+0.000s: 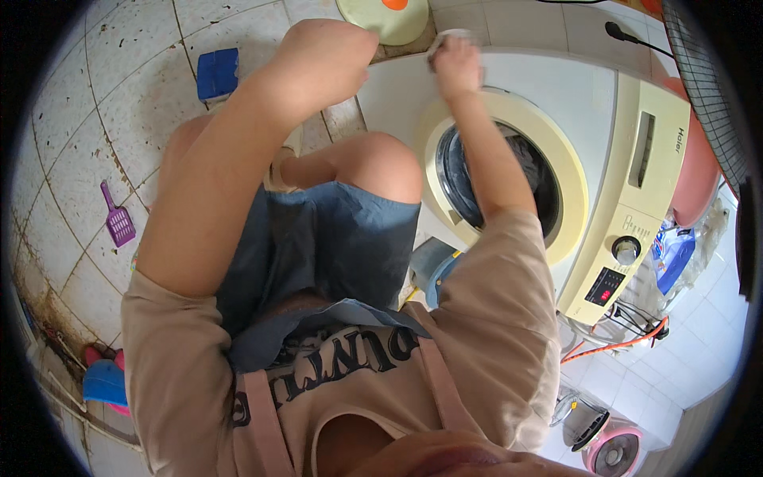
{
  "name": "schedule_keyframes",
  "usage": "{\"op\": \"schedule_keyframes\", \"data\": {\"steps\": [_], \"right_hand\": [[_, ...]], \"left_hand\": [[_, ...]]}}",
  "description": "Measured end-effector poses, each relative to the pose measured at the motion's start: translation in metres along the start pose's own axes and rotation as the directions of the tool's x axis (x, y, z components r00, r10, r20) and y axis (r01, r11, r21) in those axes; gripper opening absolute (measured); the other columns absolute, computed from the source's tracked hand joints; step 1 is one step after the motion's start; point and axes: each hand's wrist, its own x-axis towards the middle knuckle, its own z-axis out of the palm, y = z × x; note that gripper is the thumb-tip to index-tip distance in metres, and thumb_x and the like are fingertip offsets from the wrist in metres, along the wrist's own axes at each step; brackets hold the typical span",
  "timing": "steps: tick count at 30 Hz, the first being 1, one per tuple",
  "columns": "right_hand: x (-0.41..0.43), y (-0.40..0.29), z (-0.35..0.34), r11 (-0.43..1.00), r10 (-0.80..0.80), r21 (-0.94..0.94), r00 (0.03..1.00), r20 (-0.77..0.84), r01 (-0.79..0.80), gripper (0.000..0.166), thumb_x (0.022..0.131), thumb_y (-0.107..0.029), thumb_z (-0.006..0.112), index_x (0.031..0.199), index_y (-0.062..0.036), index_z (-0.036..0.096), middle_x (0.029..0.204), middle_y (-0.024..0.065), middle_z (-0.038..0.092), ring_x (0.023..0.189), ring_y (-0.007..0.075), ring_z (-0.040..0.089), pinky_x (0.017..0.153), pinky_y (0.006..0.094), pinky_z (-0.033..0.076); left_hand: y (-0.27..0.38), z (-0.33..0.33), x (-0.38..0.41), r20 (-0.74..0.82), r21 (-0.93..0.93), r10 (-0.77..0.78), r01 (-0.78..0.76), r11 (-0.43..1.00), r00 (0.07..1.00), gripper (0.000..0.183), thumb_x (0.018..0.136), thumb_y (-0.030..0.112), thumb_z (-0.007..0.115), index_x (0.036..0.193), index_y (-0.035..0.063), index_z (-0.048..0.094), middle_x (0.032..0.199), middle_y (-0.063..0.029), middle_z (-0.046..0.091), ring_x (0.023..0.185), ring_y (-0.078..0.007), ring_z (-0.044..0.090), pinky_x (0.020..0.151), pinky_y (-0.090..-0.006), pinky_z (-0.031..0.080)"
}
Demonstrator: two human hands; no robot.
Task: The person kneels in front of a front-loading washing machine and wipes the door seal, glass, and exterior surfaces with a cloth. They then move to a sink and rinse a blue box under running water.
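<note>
My right hand (459,65) is blurred at the edge of a white front-loading washing machine (560,89), with a pale and dark cloth-like item (438,50) in its grip. Below that forearm is the round door (575,208) with its cream rim; dark fabric shows behind the glass. My left hand (337,59) hangs bent at the wrist over the floor, left of the machine. Its fingers are hidden from me, so what it holds cannot be seen. A pale green round object (363,9) with an orange centre lies just beyond it.
Stained floor tiles (137,89) hold a blue box-like object (217,71) and a purple slotted scoop (120,223). A blue-grey container (430,262) stands against the machine by my knee. Cables (620,343) and a pink basin (694,179) are at right; a pink fan (614,456) is lower right.
</note>
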Motion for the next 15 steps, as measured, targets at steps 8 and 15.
{"op": "schedule_keyframes", "data": {"steps": [8, 15], "right_hand": [[0.003, 0.041, -0.024, 0.995, 0.089, 0.070, 0.980, -0.179, -0.078, 0.015, 0.078, -0.017, 0.060, 0.091, -0.0156, 0.067, 0.108, 0.0055, 0.057, 0.110, 0.0243, 0.050, 0.091, 0.0416, 0.038], [0.014, 0.014, 0.002, 0.993, 0.021, 0.115, 0.995, -0.097, -0.010, 0.014, 0.079, -0.015, 0.058, 0.089, -0.0099, 0.067, 0.101, 0.0095, 0.058, 0.099, 0.0272, 0.057, 0.078, 0.0394, 0.048]], "left_hand": [[0.000, 0.000, 0.002, 0.102, 0.069, -0.046, 0.039, 0.997, 0.994, 0.024, 0.081, 0.019, 0.064, 0.098, 0.0030, 0.058, 0.086, -0.0163, 0.065, 0.087, -0.0358, 0.062, 0.075, -0.0462, 0.050], [0.015, 0.006, 0.006, 0.099, 0.016, 0.009, -0.010, 1.000, 0.995, 0.024, 0.080, 0.019, 0.065, 0.097, 0.0035, 0.059, 0.086, -0.0155, 0.065, 0.088, -0.0340, 0.062, 0.076, -0.0457, 0.050]]}}
